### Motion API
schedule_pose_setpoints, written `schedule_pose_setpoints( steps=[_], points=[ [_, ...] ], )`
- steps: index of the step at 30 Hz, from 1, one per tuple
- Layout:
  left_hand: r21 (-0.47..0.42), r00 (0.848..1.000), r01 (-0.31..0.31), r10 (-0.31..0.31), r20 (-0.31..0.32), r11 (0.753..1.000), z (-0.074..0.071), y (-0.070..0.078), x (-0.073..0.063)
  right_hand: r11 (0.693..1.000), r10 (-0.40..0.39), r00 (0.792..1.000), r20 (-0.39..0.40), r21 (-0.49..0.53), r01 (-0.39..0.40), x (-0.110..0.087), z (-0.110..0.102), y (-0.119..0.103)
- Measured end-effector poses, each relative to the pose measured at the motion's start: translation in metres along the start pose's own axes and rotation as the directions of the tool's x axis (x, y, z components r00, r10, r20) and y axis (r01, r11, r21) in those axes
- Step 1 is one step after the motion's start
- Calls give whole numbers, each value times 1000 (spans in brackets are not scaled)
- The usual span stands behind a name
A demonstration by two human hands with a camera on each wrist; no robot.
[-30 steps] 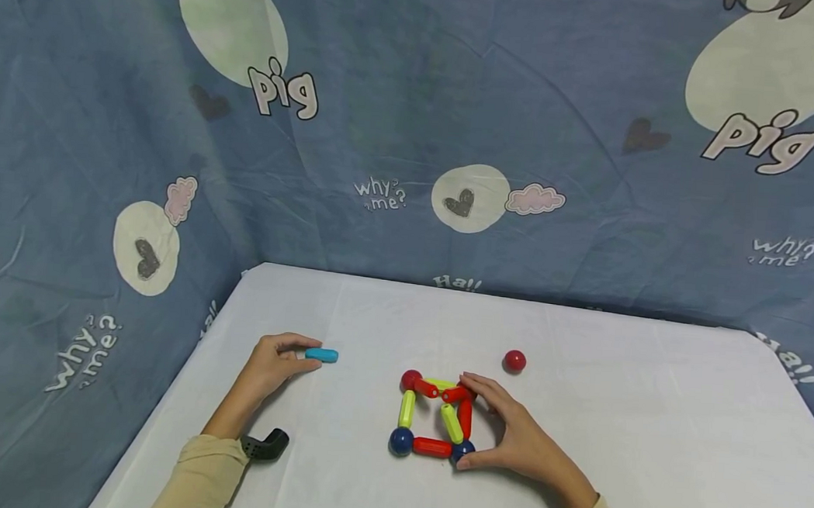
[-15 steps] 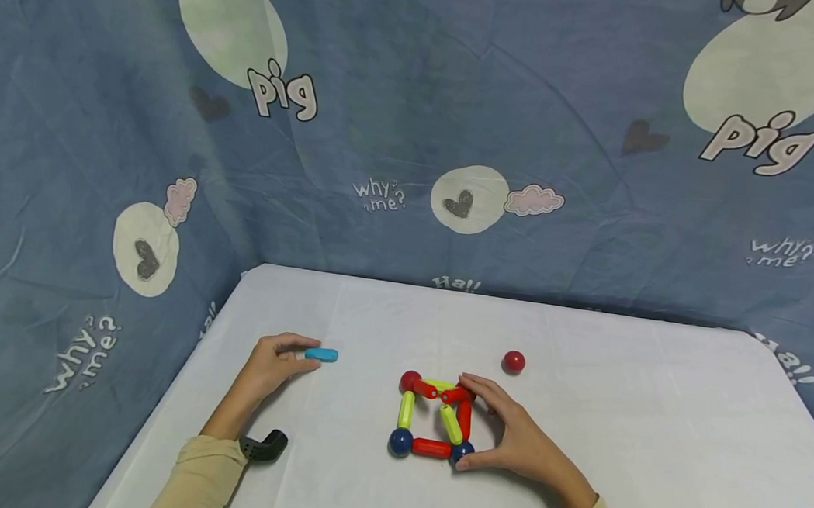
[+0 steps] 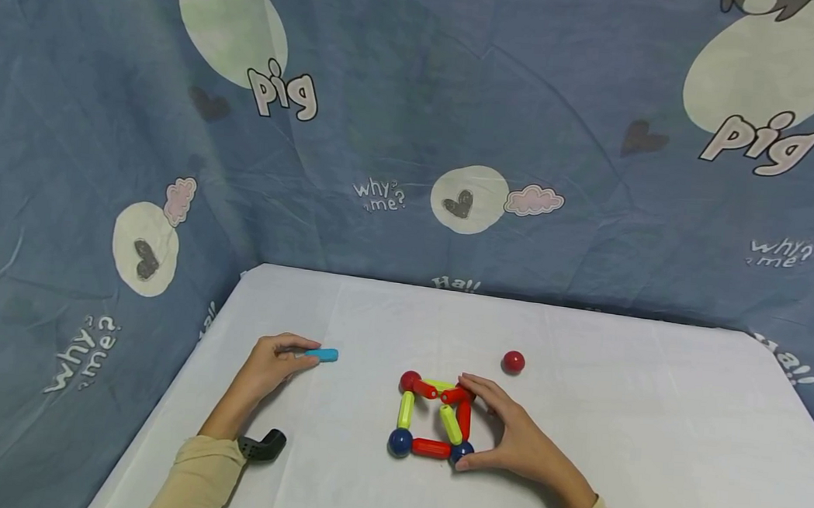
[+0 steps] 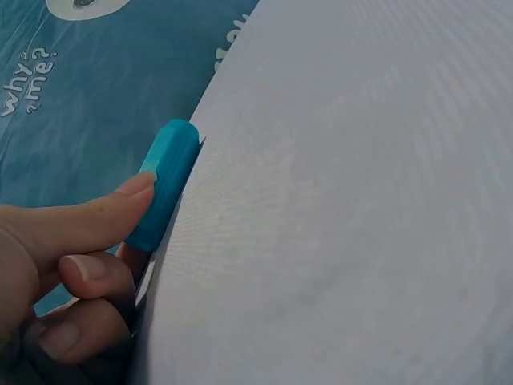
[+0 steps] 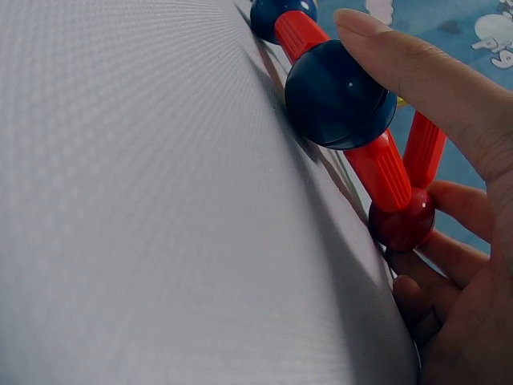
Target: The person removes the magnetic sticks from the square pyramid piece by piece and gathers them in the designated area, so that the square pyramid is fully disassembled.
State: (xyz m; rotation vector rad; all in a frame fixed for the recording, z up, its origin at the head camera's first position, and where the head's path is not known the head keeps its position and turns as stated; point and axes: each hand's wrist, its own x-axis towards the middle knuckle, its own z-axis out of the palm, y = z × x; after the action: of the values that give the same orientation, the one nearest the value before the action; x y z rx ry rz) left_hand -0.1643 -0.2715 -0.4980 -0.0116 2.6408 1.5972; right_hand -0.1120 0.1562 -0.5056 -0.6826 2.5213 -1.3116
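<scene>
Over the white counter, my camera feeds give me the right hand and left hand. The right's fingers, spread wide, grip the rod-and-ball frame; the left's pinch a blue rod, well left of it. Beyond the frame lies a loose red ball.

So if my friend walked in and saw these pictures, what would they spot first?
Probably the ball-and-rod frame in red, yellow-green and dark blue, on the white tabletop with the right hand gripping its right side. Next might be the bright blue rod pinched in the left hand, and the loose red ball beyond the frame. Behind everything hangs a blue cloth with "pig" printed on it.
</scene>
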Motion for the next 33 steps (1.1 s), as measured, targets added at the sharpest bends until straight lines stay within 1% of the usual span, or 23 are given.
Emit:
schedule_pose_setpoints(
  steps=[5,12,20,28,33],
  points=[
    [-28,1000,-3,3,10,1000,-1,-2,0,1000,7,1000,-1,0,-7,0,0,-1],
    [-76,1000,10,-8,28,997,-4,-2,0,1000,3,1000,-2,-6,-3,0,0,-1],
    [-77,1000,9,-7,30,997,-5,-3,0,1000,24,1000,0,-1,-24,0,0,-2],
    [-84,999,32,-30,24,996,-4,-1,-1,1000,20,1000,-2,-1,-20,0,0,-2],
    [-73,999,44,-43,23,996,-4,-1,-1,1000,18,1000,-2,-5,-18,0,0,-1]
  ],
)
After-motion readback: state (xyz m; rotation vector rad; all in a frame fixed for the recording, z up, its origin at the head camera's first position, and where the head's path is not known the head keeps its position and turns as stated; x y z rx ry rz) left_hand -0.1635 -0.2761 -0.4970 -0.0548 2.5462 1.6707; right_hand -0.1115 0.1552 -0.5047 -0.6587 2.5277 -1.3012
